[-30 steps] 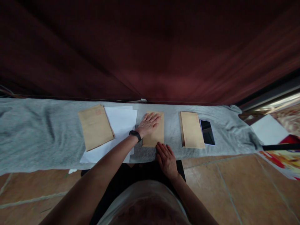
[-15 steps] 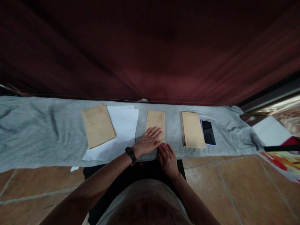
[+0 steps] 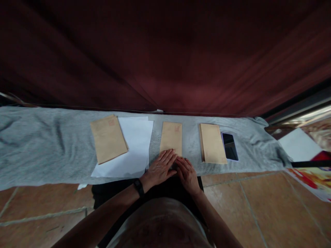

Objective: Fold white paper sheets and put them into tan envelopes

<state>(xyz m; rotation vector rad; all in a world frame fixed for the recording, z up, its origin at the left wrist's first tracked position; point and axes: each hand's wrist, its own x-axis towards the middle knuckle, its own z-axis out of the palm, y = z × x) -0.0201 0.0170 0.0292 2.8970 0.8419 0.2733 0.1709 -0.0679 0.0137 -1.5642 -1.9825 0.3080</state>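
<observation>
A grey cloth (image 3: 38,144) runs across the whole view under a dark red curtain (image 3: 165,51); what it covers cannot be told. At the left lies a brown envelope (image 3: 108,138), turned a little askew, its right part resting on a spread of white paper sheets (image 3: 136,151).

Just right of the sheets is the middle envelope (image 3: 171,136), flat on the cloth, with its long axis running straight away from the person and a faint red mark near its far right corner. The left hand (image 3: 159,168), with a black wristband (image 3: 139,186) on the wrist, lies palm down with its fingers straight and slightly fanned. Its fingertips rest on the near end of this envelope, so the rest of the envelope stretches ahead of the hand.

The right hand (image 3: 187,172) is flat too, fingers close together, at the cloth's near edge. Its fingertips meet those of the left hand by the envelope's near right corner — whether they touch the paper itself cannot be told. Neither hand pinches anything, and the left is the one more fully on the envelope.

Further right, apart from both hands, sits a stack of brown envelopes (image 3: 212,143) with a smartphone (image 3: 229,146) just beside it, screen dark. Beyond the cloth's end lie a white sheet (image 3: 298,146) and a colourful print (image 3: 312,177) on the tiled floor (image 3: 258,213).
</observation>
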